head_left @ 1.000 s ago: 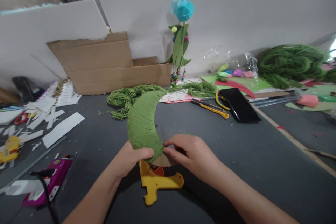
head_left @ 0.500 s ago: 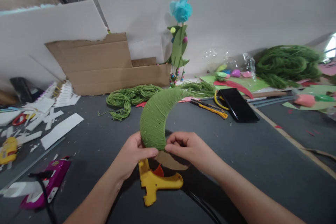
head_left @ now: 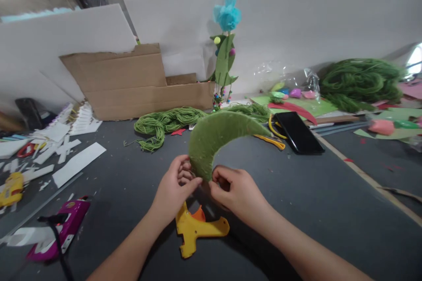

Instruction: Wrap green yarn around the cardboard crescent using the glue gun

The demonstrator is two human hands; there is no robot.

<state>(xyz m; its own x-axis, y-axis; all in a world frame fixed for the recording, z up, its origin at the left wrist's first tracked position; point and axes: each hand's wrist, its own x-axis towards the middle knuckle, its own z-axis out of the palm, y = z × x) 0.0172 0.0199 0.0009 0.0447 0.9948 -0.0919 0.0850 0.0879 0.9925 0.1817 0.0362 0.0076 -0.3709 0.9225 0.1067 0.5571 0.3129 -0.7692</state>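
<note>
A crescent wrapped in green yarn [head_left: 212, 142] stands raised over the table, its long tip curving to the right. My left hand [head_left: 180, 186] pinches its lower left edge between thumb and fingers. At the crescent's lower end, the fingertips of my right hand [head_left: 235, 186] are closed together; whether they also grip a strand of yarn is too small to tell. Just below both hands lies a yellow glue gun [head_left: 201, 228] with an orange trigger, its upper part partly hidden by my left hand.
Behind the crescent lie green yarn [head_left: 168, 120], a yellow-handled cutter [head_left: 272, 142] and a black phone [head_left: 299, 134]. A magenta tool [head_left: 62, 230] and white scraps [head_left: 79, 164] are at left. Cardboard [head_left: 132, 83] and a blue flower [head_left: 228, 15] stand at the back; more yarn [head_left: 362, 81] is at right.
The crescent has turned clockwise and shifted right, so its tip now points right over the cutter. Both hands remain on its lower end, with the left fingers moved slightly up.
</note>
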